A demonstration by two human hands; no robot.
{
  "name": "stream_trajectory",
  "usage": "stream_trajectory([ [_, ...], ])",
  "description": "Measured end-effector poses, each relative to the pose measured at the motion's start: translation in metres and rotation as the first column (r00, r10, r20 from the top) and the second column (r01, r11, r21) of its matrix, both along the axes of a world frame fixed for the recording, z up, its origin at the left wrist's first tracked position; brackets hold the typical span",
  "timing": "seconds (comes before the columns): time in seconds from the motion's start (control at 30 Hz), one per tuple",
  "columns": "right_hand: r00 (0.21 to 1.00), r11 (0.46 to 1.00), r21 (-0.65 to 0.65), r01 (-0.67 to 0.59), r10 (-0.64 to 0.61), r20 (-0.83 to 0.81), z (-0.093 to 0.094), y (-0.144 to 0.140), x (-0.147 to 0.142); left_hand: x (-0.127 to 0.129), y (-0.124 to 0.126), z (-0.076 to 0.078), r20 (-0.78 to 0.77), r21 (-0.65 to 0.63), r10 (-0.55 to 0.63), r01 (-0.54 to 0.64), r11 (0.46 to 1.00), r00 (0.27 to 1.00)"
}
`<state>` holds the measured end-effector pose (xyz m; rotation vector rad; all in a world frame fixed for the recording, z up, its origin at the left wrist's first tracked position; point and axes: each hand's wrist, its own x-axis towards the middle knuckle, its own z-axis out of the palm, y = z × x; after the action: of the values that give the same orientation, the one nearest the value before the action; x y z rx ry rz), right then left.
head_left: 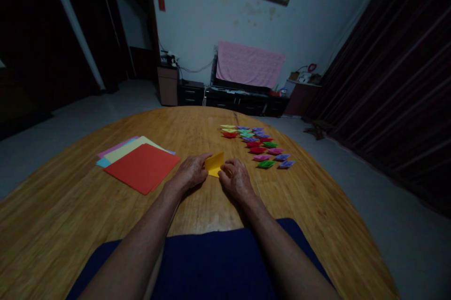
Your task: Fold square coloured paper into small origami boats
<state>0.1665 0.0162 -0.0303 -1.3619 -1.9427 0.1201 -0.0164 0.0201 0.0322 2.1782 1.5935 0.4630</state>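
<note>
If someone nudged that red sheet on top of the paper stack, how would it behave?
The red sheet looks thin and flat, so it would probably slide easily over the stack of coloured sheets beneath. Lifted by one corner, it would likely droop. It seems very light.

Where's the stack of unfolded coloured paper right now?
The paper stack, red sheet on top, lies flat on the wooden table, to the left of the left hand, which holds the yellow paper with the right hand.
</note>
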Motion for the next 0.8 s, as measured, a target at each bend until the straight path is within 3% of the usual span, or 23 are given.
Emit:
stream_trajectory([
  [0.8,0.999,1.0,-0.008,0.004,-0.004,0.041,-0.0001,-0.0026,0.0002,-0.0011,0.0018,-0.0056,0.04,0.021,-0.014,0.013,1.0,0.999],
])
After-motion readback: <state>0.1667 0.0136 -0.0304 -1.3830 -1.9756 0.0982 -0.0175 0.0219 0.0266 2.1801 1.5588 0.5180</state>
